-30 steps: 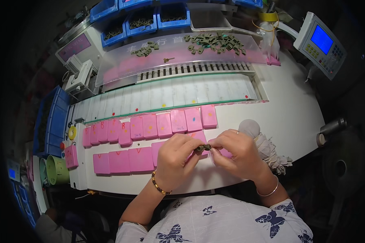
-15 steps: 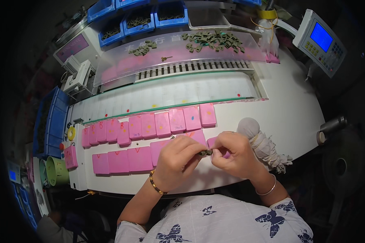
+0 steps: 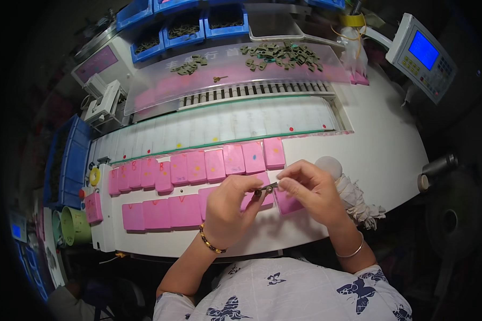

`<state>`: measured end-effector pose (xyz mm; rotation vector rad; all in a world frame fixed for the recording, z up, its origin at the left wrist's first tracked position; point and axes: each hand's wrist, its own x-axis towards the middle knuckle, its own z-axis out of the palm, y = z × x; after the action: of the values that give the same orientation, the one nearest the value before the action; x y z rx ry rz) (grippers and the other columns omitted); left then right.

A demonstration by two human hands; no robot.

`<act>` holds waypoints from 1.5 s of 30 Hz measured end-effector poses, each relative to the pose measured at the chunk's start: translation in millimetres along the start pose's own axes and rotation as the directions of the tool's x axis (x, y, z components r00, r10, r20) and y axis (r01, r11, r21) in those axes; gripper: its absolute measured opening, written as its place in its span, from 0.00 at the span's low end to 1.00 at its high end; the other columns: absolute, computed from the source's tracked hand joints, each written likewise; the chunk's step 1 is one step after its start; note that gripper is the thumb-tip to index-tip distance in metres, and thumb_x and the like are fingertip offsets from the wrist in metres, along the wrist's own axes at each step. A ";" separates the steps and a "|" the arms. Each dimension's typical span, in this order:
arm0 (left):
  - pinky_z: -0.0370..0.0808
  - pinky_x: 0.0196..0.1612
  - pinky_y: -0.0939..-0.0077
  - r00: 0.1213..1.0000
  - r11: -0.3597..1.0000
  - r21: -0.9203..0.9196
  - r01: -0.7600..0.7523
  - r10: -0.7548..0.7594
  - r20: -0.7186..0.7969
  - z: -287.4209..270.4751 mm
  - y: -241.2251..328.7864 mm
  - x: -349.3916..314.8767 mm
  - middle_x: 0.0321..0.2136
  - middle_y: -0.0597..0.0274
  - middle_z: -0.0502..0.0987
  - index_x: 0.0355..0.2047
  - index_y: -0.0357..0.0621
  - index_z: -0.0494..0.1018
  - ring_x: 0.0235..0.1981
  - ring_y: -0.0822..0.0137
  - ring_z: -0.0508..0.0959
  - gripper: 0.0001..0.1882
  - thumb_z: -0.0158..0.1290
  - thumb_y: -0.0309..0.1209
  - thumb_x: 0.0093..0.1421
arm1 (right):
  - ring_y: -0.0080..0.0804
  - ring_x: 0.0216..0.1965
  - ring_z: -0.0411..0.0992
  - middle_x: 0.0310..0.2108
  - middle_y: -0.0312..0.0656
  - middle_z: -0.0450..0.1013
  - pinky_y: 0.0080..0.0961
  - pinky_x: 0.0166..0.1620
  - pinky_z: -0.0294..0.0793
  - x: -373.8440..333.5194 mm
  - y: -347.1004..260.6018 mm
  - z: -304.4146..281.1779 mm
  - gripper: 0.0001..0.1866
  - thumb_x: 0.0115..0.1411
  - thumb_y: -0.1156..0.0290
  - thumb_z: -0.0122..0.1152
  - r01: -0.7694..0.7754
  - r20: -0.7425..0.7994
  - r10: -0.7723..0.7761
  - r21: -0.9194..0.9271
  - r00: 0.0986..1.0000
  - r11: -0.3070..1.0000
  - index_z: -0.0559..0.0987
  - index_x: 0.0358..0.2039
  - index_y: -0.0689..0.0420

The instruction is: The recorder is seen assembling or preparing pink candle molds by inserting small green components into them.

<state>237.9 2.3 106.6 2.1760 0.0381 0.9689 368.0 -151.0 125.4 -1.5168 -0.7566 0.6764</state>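
Note:
Over the near row of pink blocks, my left hand (image 3: 229,208) pinches a small dark metal piece (image 3: 265,190) between thumb and forefinger. The piece has a round part with a hole and a narrow end pointing right. My right hand (image 3: 317,197) is closed at that narrow end, thumb and forefinger touching it, the other fingers loosely curled. Just under the hands lies a pink block (image 3: 289,206), partly covered by the right hand. Another pink block (image 3: 260,182) shows behind the fingers.
Two rows of pink blocks (image 3: 185,208) cover the table's left half. Beyond runs a white belt (image 3: 241,117) with coloured dots. Olive metal pieces (image 3: 289,56) lie on a clear sheet, below blue bins (image 3: 183,29). A cloth bundle (image 3: 359,200) and a display unit (image 3: 423,53) are at right.
The belt's coloured dots have shifted left. Both hands have opened out a little, and the dark metal piece has turned and shows more between them.

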 end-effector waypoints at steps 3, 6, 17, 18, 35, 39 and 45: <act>0.77 0.34 0.74 0.982 0.981 0.054 -0.186 0.185 0.027 -0.2 -1.4 3.0 0.32 0.56 0.79 0.39 0.40 0.73 0.30 0.64 0.81 0.19 0.63 0.14 0.48 | 0.16 0.33 0.72 0.34 0.35 0.76 0.16 0.37 0.73 0.8 1.2 6.9 0.06 0.66 0.72 0.60 -0.106 0.109 0.082 0.237 0.991 0.966 0.77 0.39 0.61; 0.77 0.34 0.74 0.959 0.955 0.085 -0.283 0.283 0.014 -1.9 -0.3 3.8 0.34 0.54 0.79 0.40 0.39 0.72 0.32 0.62 0.81 0.19 0.62 0.13 0.48 | 0.17 0.35 0.73 0.34 0.36 0.76 0.16 0.38 0.73 2.4 6.1 3.3 0.07 0.65 0.74 0.60 -0.123 0.120 0.091 0.294 0.989 0.948 0.76 0.41 0.62; 0.77 0.44 0.77 0.923 0.843 -0.379 0.381 -0.328 0.200 -8.7 1.9 -3.9 0.43 0.58 0.78 0.47 0.36 0.75 0.42 0.71 0.78 0.19 0.61 0.16 0.55 | 0.17 0.36 0.74 0.35 0.37 0.77 0.15 0.34 0.73 -2.6 8.8 9.1 0.09 0.57 0.82 0.65 0.258 -0.053 -0.260 -0.039 0.964 0.965 0.78 0.39 0.61; 0.76 0.42 0.78 0.935 0.853 -0.383 0.354 -0.314 0.165 -7.3 1.8 -3.7 0.42 0.59 0.78 0.43 0.38 0.78 0.40 0.71 0.78 0.15 0.61 0.16 0.54 | 0.18 0.36 0.74 0.35 0.37 0.78 0.15 0.33 0.73 -3.2 8.1 9.9 0.09 0.56 0.82 0.65 0.265 -0.038 -0.267 -0.051 0.963 0.963 0.78 0.38 0.60; 0.77 0.34 0.76 0.939 0.954 0.003 0.300 -0.295 -0.176 -86.4 -23.9 -21.2 0.33 0.60 0.80 0.38 0.39 0.79 0.33 0.67 0.80 0.11 0.59 0.17 0.53 | 0.26 0.39 0.73 0.38 0.38 0.75 0.21 0.37 0.69 -4.5 10.3 0.4 0.13 0.51 0.83 0.64 0.220 -0.151 -0.300 -0.396 0.942 0.891 0.77 0.38 0.59; 0.77 0.33 0.76 0.872 0.839 0.338 0.427 -0.282 -0.401 -173.6 -65.5 -18.5 0.32 0.60 0.80 0.38 0.41 0.79 0.30 0.69 0.80 0.08 0.57 0.21 0.56 | 0.35 0.46 0.71 0.42 0.42 0.73 0.27 0.42 0.69 -16.2 5.5 -23.5 0.21 0.44 0.79 0.69 0.180 -0.035 -0.253 -0.609 0.967 0.772 0.76 0.42 0.59; 0.77 0.38 0.68 0.719 0.381 0.655 0.652 -0.039 -0.694 -403.7 -102.5 -40.9 0.36 0.54 0.80 0.44 0.39 0.77 0.31 0.61 0.80 0.13 0.59 0.27 0.58 | 0.51 0.56 0.65 0.53 0.50 0.68 0.42 0.58 0.65 -18.5 9.0 -27.8 0.44 0.33 0.73 0.76 0.387 0.329 -0.209 -0.708 0.921 0.591 0.71 0.56 0.63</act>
<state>-28.4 313.4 192.8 2.3907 1.6555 1.5003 379.2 -183.0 118.4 -2.0181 -1.5789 0.2373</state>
